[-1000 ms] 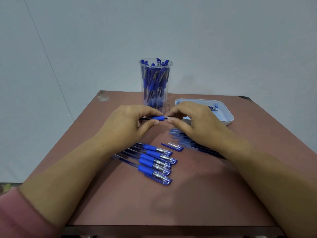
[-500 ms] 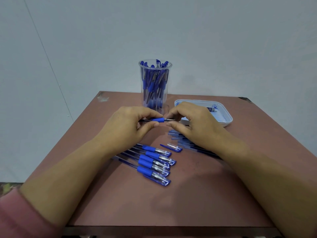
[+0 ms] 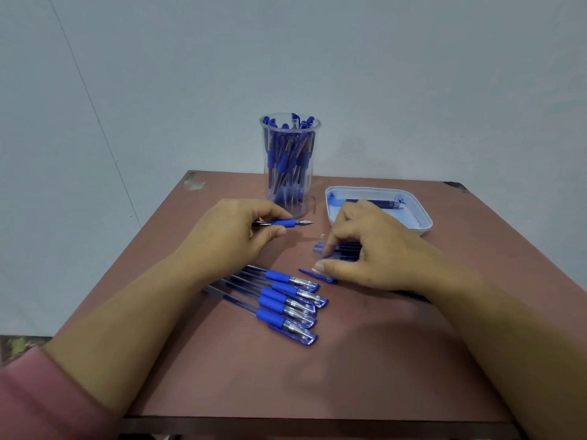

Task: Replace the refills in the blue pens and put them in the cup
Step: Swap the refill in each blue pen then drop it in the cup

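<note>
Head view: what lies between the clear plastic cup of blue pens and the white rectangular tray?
Nothing: in the head view only bare reddish-brown table separates the clear plastic cup from the white rectangular tray.

Left forearm (image 3: 127, 312), bare beyond a pink sleeve (image 3: 38, 398), runs up and inward. Left hand (image 3: 235, 231) is palm-down, thumb and forefinger pinching a pen (image 3: 287, 222) held level, tip toward the right. Right forearm (image 3: 492, 312) enters from the lower right. Right hand (image 3: 374, 249) is palm-down and low, fingers bent downward, thumb (image 3: 320, 267) stretched leftward. Whether it grips anything beneath cannot be made out. The hands are apart.
</note>
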Tool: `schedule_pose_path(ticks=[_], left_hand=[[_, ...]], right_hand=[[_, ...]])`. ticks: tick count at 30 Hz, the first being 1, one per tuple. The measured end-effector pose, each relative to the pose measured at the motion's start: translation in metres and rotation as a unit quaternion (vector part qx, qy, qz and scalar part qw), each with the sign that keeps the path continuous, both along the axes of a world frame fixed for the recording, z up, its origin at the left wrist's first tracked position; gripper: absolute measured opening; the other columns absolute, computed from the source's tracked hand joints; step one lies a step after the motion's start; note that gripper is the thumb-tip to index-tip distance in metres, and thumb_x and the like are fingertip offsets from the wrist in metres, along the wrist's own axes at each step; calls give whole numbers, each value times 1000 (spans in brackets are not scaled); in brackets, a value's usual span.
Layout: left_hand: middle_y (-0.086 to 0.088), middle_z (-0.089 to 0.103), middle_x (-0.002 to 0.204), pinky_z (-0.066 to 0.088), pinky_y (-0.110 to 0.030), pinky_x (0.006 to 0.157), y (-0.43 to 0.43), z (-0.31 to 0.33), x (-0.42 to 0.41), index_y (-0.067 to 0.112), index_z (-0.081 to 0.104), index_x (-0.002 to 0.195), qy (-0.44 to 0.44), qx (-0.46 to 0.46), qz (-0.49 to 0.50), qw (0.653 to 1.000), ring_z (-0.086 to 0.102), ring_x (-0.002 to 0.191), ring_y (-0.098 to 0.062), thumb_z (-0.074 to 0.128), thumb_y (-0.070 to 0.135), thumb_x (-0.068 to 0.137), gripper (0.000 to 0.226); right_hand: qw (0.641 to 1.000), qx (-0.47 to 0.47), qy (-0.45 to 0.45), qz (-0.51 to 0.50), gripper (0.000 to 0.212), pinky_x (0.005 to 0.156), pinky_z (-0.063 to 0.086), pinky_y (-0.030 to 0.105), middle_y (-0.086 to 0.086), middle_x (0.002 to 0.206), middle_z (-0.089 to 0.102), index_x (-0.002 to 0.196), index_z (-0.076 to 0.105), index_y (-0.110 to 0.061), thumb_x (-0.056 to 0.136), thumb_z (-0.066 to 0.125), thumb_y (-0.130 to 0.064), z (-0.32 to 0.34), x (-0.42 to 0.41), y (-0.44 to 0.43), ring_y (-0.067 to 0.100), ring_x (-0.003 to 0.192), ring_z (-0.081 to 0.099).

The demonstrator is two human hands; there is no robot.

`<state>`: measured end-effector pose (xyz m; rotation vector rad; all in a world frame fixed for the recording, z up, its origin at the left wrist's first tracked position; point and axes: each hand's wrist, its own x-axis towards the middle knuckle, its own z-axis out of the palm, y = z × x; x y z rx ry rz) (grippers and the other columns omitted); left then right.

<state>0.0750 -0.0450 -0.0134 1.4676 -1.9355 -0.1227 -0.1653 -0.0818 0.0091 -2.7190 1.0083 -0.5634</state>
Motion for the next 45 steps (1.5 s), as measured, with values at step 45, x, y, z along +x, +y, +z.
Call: schedule_pose_path(ticks=[45], left_hand=[[0,44,143,39,-40,106,38,13,-15,20,39,146,-213,-27,1,977,41,131,-19,29,73,90,77]], right_hand=[[937,83,-333,-70,15,71,45,15,-10,85,59,95,58,-33,95,58,-18,-4,4,-26,4,75,57]])
